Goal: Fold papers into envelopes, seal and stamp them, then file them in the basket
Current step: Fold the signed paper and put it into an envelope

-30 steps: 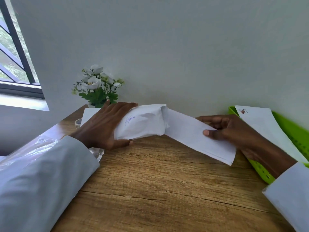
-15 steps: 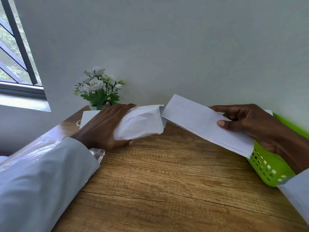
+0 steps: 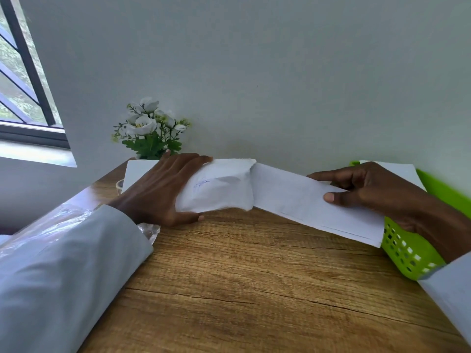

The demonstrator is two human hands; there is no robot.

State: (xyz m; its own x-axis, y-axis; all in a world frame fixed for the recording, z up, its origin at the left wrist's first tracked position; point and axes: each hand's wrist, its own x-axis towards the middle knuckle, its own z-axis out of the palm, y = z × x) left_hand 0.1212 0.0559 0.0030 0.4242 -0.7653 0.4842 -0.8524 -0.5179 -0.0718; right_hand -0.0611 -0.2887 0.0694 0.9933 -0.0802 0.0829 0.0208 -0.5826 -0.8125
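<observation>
Envelopes: 1 [image 3: 316, 202] pinched by right hand [image 3: 369, 189]; left hand [image 3: 163, 189] grips 1 packet [image 3: 221, 189].

Your right hand [image 3: 377, 192] was out over the basket [image 3: 407, 253] half a second ago with the envelope [image 3: 305, 202] clear of the packet [image 3: 219, 187]. It's since moved back left and dropped. Envelope's left end now tucks in at the packet's open mouth, roughly where it sat a second ago. Envelope's tilt has gone shallower.
</observation>
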